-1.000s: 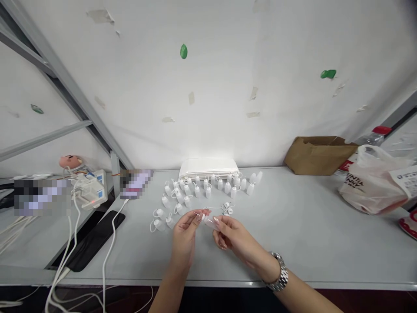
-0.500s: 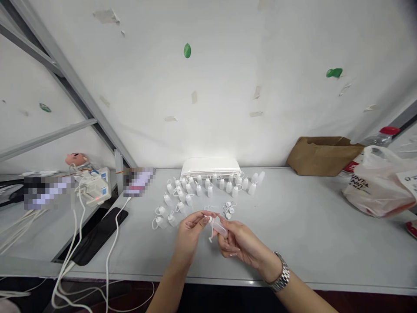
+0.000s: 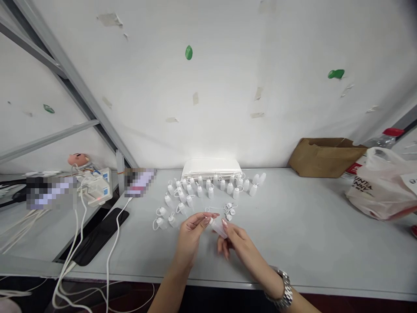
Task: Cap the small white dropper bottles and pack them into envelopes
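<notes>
A small translucent squeeze bottle (image 3: 218, 228) is held tilted between my two hands, above the grey table. My left hand (image 3: 193, 229) pinches its white cap end between thumb and fingers. On the body of the bottle, the thumb and a finger of my right hand (image 3: 235, 238) press from the other side, while the lower fingers are loosely curled and slightly blurred. Just beyond lies a small pile of white caps with loop straps (image 3: 230, 211). Several similar capped bottles (image 3: 200, 190) stand behind and to the left.
Two uncapped bottles (image 3: 259, 178) stand at the back right of the group. A white flat packet (image 3: 211, 166) rests against the wall. A brown paper bag (image 3: 325, 158) and a white plastic bag (image 3: 378, 191) sit at right. At left are a black phone (image 3: 100, 237), cables and a power strip (image 3: 99, 191).
My right hand's lower fingers have loosened from the bottle and moved a little, its thumb staying on the body. The dangling strap has gone from view. My left hand keeps its pinch.
</notes>
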Demonstrator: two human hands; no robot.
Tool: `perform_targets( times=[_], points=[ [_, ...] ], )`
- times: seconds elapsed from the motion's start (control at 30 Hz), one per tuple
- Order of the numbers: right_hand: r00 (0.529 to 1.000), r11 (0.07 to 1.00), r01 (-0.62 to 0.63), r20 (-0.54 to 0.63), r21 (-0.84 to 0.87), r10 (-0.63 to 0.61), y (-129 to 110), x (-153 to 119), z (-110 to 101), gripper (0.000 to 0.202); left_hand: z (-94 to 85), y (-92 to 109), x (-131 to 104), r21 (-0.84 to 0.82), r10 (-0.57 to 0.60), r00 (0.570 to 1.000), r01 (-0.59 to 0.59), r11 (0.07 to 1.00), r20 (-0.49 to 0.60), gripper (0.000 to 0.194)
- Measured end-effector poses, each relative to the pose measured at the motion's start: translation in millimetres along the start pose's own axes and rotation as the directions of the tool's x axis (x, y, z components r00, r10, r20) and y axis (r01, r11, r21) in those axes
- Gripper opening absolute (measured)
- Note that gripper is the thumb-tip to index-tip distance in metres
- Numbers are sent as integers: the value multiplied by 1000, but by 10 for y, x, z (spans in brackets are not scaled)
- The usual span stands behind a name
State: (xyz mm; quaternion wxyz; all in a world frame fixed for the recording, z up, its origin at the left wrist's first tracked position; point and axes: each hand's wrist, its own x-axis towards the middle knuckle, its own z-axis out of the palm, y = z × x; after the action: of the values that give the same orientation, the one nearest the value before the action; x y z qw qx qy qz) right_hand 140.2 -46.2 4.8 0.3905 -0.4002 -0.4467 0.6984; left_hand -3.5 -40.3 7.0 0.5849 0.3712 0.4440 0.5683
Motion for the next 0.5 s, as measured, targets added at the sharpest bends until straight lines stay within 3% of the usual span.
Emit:
perform_targets(
  times=[0.07, 0.13, 0.23, 0.33, 0.4, 0.5],
  points=[
    [985, 992, 110, -129, -57, -117, 44, 11, -13, 50, -4, -18, 4, 5, -13, 999, 13, 1000, -36, 14],
    [979, 991, 114, -163, -76, -125, 49, 9, -26, 48, -6, -19, 9, 17, -14, 999, 14, 1000, -41, 14],
    [1000, 1000, -13, 2, 12, 13, -12, -13, -40, 45, -4, 28, 12, 35, -8, 1000, 8, 999, 5, 13],
    [982, 989, -132, 143, 72, 121, -55, -21, -36, 52, -3, 78, 13, 45, -26, 998, 24, 999, 57, 12],
    [994, 995, -84, 72, 44, 81, -35, -12, -24, 51, -5, 80, 15, 52, -30, 999, 28, 998, 26, 12],
    [990, 997, 53, -127, -47, -58, 18, 0, -7, 45, -13, 50, 16, 65, -21, 999, 23, 998, -45, 12]
  ],
)
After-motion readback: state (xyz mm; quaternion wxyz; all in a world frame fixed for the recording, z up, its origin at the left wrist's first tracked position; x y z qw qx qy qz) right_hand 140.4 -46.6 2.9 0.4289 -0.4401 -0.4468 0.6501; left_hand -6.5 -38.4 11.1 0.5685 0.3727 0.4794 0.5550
